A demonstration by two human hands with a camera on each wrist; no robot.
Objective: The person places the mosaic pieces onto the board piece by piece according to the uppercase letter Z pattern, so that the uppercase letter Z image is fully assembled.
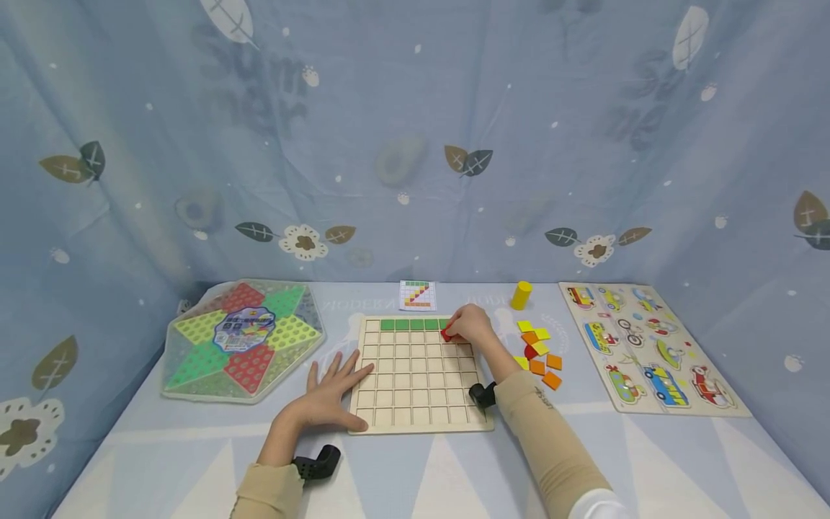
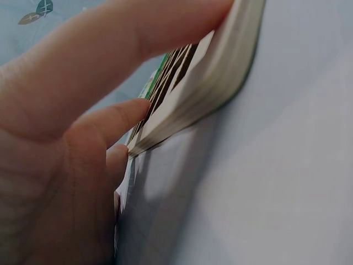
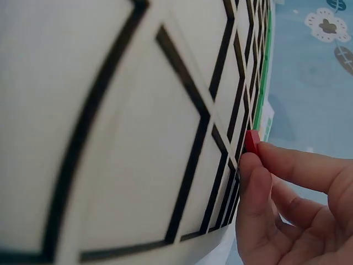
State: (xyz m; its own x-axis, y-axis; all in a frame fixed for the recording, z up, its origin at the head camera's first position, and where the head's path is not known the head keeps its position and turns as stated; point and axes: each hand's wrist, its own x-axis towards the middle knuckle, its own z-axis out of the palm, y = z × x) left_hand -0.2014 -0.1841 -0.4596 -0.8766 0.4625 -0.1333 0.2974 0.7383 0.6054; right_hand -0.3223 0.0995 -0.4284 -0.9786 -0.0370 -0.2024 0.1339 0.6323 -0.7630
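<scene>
A wooden grid board (image 1: 402, 396) lies flat on the table, with a row of green square tiles (image 1: 410, 325) along its far edge. My left hand (image 1: 326, 396) rests with spread fingers at the board's left side, thumb and index finger touching its edge. At the board's far right, my right hand (image 1: 471, 326) pinches a small red tile (image 3: 251, 141) between thumb and index finger, just below the green row. Whether the tile touches the bottom of its cell I cannot tell. Behind the board lies a small card (image 1: 417, 295) printed with a coloured grid pattern.
Loose yellow, orange and red tiles (image 1: 553, 362) are scattered right of the board, near a yellow cylinder (image 1: 521, 295). A hexagonal marble-game box (image 1: 243, 339) sits on the left. A vehicle puzzle board (image 1: 648, 346) lies at the right. A patterned curtain (image 1: 415, 144) hangs behind.
</scene>
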